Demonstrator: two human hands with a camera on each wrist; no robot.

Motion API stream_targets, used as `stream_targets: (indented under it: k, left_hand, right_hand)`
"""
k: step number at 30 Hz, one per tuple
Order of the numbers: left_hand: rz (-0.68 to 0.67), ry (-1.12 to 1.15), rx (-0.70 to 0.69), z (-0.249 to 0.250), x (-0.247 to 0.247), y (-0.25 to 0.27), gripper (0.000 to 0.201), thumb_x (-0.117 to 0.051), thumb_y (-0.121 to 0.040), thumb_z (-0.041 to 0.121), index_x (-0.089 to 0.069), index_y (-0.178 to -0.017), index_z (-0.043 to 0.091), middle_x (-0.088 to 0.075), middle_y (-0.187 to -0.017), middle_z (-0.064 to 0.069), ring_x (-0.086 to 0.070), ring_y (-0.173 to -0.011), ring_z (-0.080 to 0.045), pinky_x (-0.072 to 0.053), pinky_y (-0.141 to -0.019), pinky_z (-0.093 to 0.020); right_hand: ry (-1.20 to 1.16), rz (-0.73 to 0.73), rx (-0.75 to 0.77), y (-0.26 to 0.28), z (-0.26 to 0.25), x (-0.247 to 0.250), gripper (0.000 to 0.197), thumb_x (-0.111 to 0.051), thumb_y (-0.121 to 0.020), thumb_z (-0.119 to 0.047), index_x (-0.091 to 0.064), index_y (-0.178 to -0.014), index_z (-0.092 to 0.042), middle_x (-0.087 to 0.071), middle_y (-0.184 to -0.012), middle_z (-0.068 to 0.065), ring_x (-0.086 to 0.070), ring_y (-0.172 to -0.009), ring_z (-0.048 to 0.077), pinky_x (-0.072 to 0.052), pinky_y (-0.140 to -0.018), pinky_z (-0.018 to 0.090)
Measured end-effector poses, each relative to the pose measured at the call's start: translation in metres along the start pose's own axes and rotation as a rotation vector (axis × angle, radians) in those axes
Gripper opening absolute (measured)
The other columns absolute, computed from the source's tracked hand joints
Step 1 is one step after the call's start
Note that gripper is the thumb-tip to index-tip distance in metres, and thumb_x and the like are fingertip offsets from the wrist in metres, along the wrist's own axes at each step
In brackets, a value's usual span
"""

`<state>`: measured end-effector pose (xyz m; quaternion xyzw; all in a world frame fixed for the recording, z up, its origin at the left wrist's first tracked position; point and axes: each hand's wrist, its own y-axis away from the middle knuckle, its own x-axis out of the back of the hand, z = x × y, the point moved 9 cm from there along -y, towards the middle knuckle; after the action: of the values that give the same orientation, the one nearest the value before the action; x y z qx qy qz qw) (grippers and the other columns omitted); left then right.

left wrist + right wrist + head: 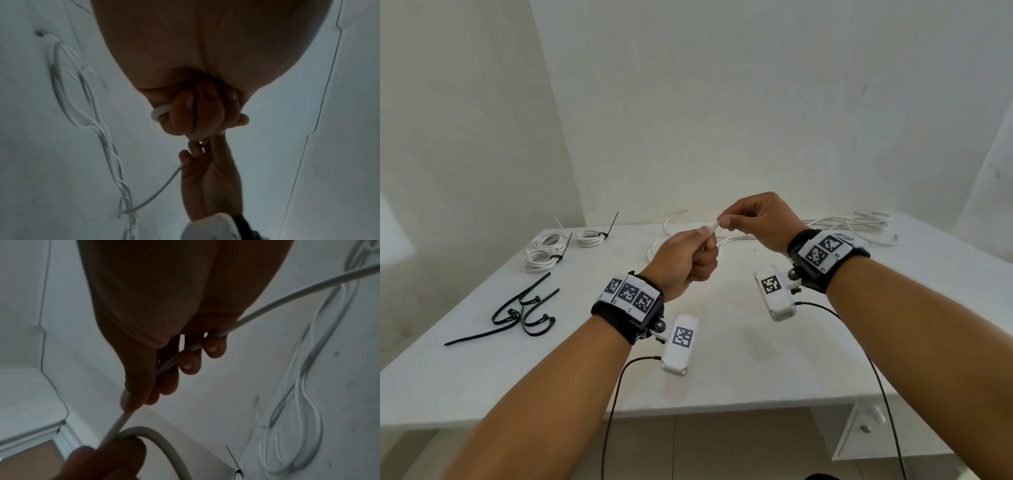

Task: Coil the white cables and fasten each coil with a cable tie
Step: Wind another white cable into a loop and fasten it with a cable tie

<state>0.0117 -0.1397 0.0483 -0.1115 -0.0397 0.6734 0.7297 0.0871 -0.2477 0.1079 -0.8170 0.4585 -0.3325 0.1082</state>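
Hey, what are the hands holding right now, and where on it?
Both hold one white cable: left hand grips near its end, right hand pinches it just beyond.

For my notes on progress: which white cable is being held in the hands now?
The white cable stretched between left hand and right hand; the tied coils lie untouched at far left.

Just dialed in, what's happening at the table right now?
A person is starting another coil. The left hand grips a white cable in its fist, and the right hand pinches the same cable just beyond it. Tied coils lie far left, spare black cable ties near them, and loose cables wait far right.
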Motion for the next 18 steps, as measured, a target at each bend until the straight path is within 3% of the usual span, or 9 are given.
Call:
stream_targets:
  k: [2,5,8,10,13,15,18]
  left_hand:
    - [-0.013,0.049,-0.024,0.009,-0.005,0.002,0.037,-0.024,-0.107,0.022,-0.042,-0.075,0.014,-0.023,-0.052,0.008,-0.016,-0.045,-0.009,-0.012,-0.049,-0.026]
    - [-0.046,0.153,-0.092,0.022,-0.012,0.001,0.034,-0.026,-0.106,0.021,-0.047,-0.080,0.014,-0.028,-0.054,0.008,-0.022,-0.045,-0.008,-0.018,-0.048,-0.022]
    - [-0.053,0.219,-0.165,0.032,-0.014,-0.001,0.030,-0.030,-0.104,0.020,-0.052,-0.086,0.011,-0.031,-0.059,0.005,-0.030,-0.049,-0.010,-0.030,-0.049,-0.021]
    - [-0.012,0.253,-0.206,0.038,-0.010,-0.005,0.029,-0.030,-0.104,0.018,-0.052,-0.089,0.007,-0.033,-0.060,0.004,-0.033,-0.050,-0.012,-0.034,-0.051,-0.022]
    - [0.080,0.298,-0.245,0.040,-0.002,-0.011,0.029,-0.029,-0.106,0.015,-0.052,-0.090,0.005,-0.036,-0.060,0.003,-0.035,-0.051,-0.012,-0.036,-0.051,-0.023]
    - [0.140,0.329,-0.255,0.037,0.002,-0.014,0.029,-0.028,-0.106,0.013,-0.052,-0.091,0.005,-0.037,-0.059,0.003,-0.036,-0.051,-0.011,-0.035,-0.051,-0.023]
    - [0.273,0.345,-0.298,0.036,0.017,-0.017,0.029,-0.027,-0.106,0.011,-0.050,-0.088,0.007,-0.038,-0.057,0.005,-0.034,-0.050,-0.010,-0.032,-0.051,-0.023]
  right_hand:
    - [-0.167,0.008,-0.017,0.002,0.007,-0.007,0.007,-0.075,-0.087,-0.018,-0.077,-0.085,-0.011,-0.064,-0.063,-0.002,-0.044,-0.054,0.010,-0.036,-0.054,0.021]
    - [-0.275,0.027,-0.035,0.008,0.018,-0.019,0.027,-0.068,-0.091,-0.030,-0.076,-0.081,-0.006,-0.061,-0.060,0.002,-0.042,-0.053,0.019,-0.034,-0.051,0.028]
    - [-0.179,0.007,-0.032,0.018,0.022,-0.034,0.040,-0.054,-0.101,-0.029,-0.068,-0.080,0.002,-0.060,-0.058,-0.001,-0.043,-0.049,0.017,-0.037,-0.052,0.029]
    - [-0.077,-0.025,-0.038,0.024,0.022,-0.045,0.040,-0.047,-0.104,-0.025,-0.067,-0.078,-0.001,-0.063,-0.061,0.007,-0.046,-0.049,0.017,-0.042,-0.055,0.032]
    - [0.067,-0.044,-0.073,0.028,0.021,-0.053,0.046,-0.043,-0.103,-0.032,-0.061,-0.067,-0.010,-0.065,-0.067,0.019,-0.052,-0.051,0.018,-0.047,-0.060,0.035]
    - [0.138,-0.062,-0.096,0.030,0.018,-0.055,0.047,-0.041,-0.103,-0.035,-0.059,-0.066,-0.010,-0.065,-0.065,0.015,-0.054,-0.050,0.016,-0.048,-0.060,0.032]
    - [0.284,-0.136,-0.069,0.036,0.012,-0.063,0.045,-0.041,-0.104,-0.035,-0.060,-0.066,-0.023,-0.059,-0.054,-0.007,-0.050,-0.047,0.003,-0.043,-0.057,0.019]
